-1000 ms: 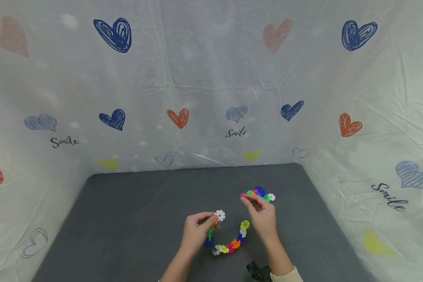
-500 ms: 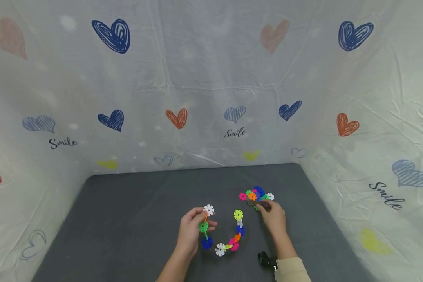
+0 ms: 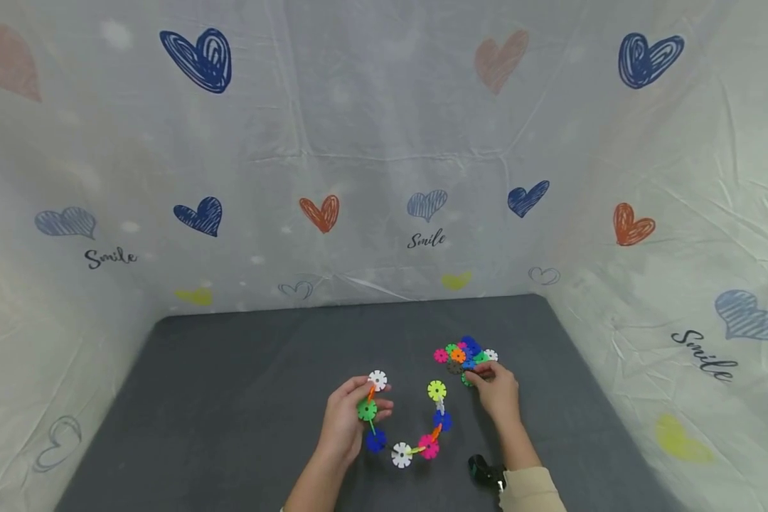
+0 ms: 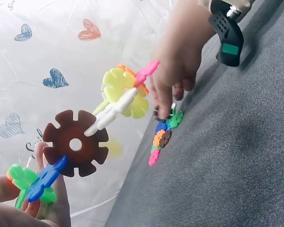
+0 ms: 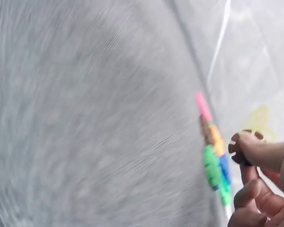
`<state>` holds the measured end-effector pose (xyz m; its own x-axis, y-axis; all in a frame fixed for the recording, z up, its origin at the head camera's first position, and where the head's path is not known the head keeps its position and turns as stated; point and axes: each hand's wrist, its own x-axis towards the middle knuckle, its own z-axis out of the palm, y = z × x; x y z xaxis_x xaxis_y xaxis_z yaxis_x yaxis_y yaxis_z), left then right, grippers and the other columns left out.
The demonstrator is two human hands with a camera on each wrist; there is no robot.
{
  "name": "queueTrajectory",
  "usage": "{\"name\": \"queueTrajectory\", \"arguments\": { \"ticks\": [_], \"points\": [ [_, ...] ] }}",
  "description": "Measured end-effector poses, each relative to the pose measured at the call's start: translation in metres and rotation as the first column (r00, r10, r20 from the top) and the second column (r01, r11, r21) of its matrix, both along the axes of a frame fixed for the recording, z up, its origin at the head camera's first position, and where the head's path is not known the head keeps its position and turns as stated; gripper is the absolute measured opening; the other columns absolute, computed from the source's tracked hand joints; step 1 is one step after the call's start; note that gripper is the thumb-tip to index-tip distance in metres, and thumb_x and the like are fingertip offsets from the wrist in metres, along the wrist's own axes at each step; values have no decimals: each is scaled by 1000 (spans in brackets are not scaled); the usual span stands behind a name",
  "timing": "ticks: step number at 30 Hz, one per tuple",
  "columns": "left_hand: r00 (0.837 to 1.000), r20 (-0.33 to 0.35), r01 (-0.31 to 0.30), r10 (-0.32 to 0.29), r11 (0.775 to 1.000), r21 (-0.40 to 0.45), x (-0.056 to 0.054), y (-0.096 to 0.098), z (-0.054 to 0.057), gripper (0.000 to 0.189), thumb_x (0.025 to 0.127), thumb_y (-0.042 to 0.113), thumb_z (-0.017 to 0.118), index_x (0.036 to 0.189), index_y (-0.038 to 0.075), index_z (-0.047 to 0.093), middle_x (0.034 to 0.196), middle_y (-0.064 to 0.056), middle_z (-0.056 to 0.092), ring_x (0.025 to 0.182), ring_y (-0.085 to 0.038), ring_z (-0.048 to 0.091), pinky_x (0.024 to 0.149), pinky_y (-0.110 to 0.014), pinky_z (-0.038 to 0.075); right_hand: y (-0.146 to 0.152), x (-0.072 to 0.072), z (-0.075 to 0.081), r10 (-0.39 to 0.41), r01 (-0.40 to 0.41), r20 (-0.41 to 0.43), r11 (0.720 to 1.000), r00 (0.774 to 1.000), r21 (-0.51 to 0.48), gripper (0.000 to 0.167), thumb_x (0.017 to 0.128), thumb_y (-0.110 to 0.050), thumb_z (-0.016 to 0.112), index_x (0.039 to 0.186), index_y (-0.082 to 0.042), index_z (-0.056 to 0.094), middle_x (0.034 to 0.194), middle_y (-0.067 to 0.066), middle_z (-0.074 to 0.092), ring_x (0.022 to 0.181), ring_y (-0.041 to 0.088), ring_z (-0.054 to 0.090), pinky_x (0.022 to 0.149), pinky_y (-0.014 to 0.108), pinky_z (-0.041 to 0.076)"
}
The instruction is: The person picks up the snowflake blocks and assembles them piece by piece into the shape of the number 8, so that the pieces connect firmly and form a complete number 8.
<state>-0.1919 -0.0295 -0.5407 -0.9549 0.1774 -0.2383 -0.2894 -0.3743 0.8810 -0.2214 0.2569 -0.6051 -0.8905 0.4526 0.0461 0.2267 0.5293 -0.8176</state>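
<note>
My left hand (image 3: 344, 419) grips one end of a curved chain of linked plastic snowflake discs, near its white disc (image 3: 377, 380) and green disc (image 3: 367, 409). The chain hangs in a U shape, its other end a yellow disc (image 3: 436, 390). A brown disc (image 4: 61, 137) in the chain shows large in the left wrist view. My right hand (image 3: 500, 395) is at the near right side of a pile of loose discs (image 3: 459, 355). Between its thumb and fingers it pinches a brown disc (image 5: 235, 149), seen in the right wrist view and partly covered by the thumb.
A dark grey cloth (image 3: 249, 398) covers the table. Pale curtains (image 3: 371, 107) printed with hearts stand behind and at both sides. A black device (image 3: 483, 471) is strapped at my right wrist, beside a beige sleeve (image 3: 531, 489).
My right hand has moved from the pile's left side to its near right side. My left hand has shifted slightly left, and the chain has swung and turned with it.
</note>
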Motion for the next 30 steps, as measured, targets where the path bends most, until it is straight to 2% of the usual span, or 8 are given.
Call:
{"name": "queueTrajectory", "arguments": {
  "ticks": [6, 11, 13, 18, 20, 23, 27, 30],
  "points": [
    [1000, 1, -18, 18, 1000, -16, 1, 0, 1, 17, 105, 12, 49, 112, -3, 52, 99, -16, 73, 72, -21, 73, 73, -39, 62, -16, 12, 26, 61, -72, -128, 994, 990, -86, 26, 83, -31, 85, 94, -9, 77, 85, 6, 76, 73, 20, 67, 60, 26, 48],
    [999, -15, -48, 48, 997, -67, 3, 3, 3, 20, 104, 15, 53, 110, -4, 55, 94, -12, 73, 71, -20, 72, 72, -38, 62, -45, 26, 53, 132, -160, -266, 984, 955, -84, 17, 78, -25, 88, 90, -14, 82, 83, 4, 76, 62, 14, 60, 50, 23, 43],
    [998, -21, -60, 58, 995, -82, 4, 4, 4, 21, 103, 16, 55, 109, -4, 57, 92, -12, 73, 70, -20, 72, 71, -38, 62, -59, 31, 60, 199, -229, -325, 972, 925, -57, 12, 79, -23, 86, 89, -17, 82, 84, 1, 77, 61, 9, 58, 50, 23, 44],
    [997, -39, -68, 64, 989, -133, 6, 5, 6, 24, 103, 20, 58, 106, -4, 60, 91, -12, 73, 67, -18, 70, 69, -36, 62, -88, 40, 70, 377, -405, -443, 914, 814, 33, 5, 84, -20, 82, 89, -21, 82, 87, -6, 77, 63, 6, 59, 52, 23, 48],
    [997, -47, -60, 54, 987, -148, 6, 6, 7, 24, 103, 20, 59, 105, -4, 61, 93, -14, 73, 65, -17, 69, 68, -35, 62, -95, 42, 70, 405, -434, -464, 900, 787, 50, 5, 84, -19, 81, 89, -21, 82, 87, -8, 77, 63, 6, 58, 52, 23, 47],
    [998, -55, -46, 38, 988, -148, 7, 6, 8, 24, 102, 19, 60, 105, -5, 61, 97, -18, 74, 63, -16, 68, 67, -35, 61, -100, 43, 70, 408, -439, -472, 897, 782, 49, 6, 83, -18, 82, 88, -22, 82, 89, -12, 77, 66, 5, 61, 53, 22, 48],
    [998, -56, -23, 16, 990, -138, 8, 6, 10, 24, 101, 18, 61, 105, -6, 62, 95, -17, 75, 62, -15, 67, 65, -34, 61, -98, 42, 69, 404, -442, -474, 897, 782, 35, 9, 82, -17, 82, 88, -23, 82, 89, -12, 77, 71, 5, 66, 56, 23, 51],
    [998, -54, 1, -8, 991, -132, 7, 5, 11, 24, 100, 17, 61, 105, -6, 62, 93, -16, 74, 62, -14, 67, 64, -33, 61, -95, 41, 69, 424, -471, -466, 882, 777, 18, 8, 83, -18, 81, 89, -23, 82, 90, -11, 77, 74, 7, 69, 59, 24, 53]
  ]
}}
